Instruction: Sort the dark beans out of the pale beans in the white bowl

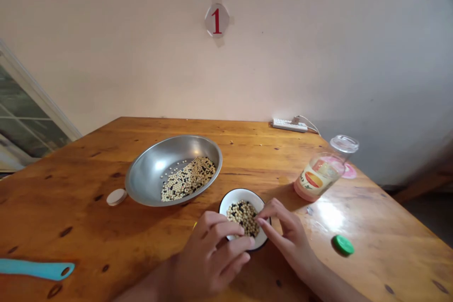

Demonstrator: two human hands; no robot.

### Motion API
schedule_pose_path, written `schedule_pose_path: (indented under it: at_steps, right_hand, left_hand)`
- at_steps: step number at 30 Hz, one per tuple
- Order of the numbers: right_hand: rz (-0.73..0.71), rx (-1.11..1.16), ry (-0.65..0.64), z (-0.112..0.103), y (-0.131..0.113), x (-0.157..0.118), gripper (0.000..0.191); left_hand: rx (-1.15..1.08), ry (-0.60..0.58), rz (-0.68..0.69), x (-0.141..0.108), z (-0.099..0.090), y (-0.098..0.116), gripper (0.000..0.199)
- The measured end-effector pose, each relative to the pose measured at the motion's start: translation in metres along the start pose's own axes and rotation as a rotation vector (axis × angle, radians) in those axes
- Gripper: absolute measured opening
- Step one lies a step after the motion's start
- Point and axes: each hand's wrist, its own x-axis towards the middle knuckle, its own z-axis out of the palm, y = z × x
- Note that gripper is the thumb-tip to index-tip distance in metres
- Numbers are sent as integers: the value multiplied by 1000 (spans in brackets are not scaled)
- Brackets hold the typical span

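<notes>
A small white bowl with a dark rim [236,195] holds a mix of pale and black beans [243,214]. Over its left and front side lies my left hand [215,250], fingers curled and closed at the beans; whatever they may hold is hidden. My right hand [285,229] is at the bowl's right edge, thumb and forefinger pinched together over the beans, with nothing clearly visible between them. Behind and to the left, a large steel basin [148,170] holds more of the same beans [189,179] on its right side.
A clear labelled jar [314,177] stands at the right, a pink lid [349,171] behind it. Nearer lies a green cap [343,245]. A white cap [116,197] sits left of the basin, a blue handle [38,269] at front left, a power strip [289,125] by the wall.
</notes>
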Motion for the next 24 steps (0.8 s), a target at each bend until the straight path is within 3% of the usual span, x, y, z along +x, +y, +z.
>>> schedule_pose_path:
  at_steps: [3, 6, 9, 13, 15, 19, 24]
  right_hand:
    - [45, 1, 23, 0, 4, 0, 14]
    - [70, 0, 20, 0, 6, 0, 15]
    - [90, -1, 5, 0, 7, -1, 17]
    - [106, -8, -8, 1, 9, -2, 19]
    - [114, -9, -16, 1, 12, -2, 19]
    - [131, -7, -34, 1, 15, -2, 19]
    - [121, 6, -41, 1, 17, -1, 20]
  left_hand:
    - [22, -12, 27, 15, -24, -8, 34]
    - [59, -3, -181, 33, -47, -31, 27]
    - [190, -190, -345, 45, -57, -70, 13]
    - [86, -600, -657, 39, -53, -124, 28]
    - [-14, -731, -796, 32, -47, -142, 28]
    - [-124, -806, -899, 23, -36, -152, 25]
    - [-252, -806, -1127, 29, -27, -141, 22]
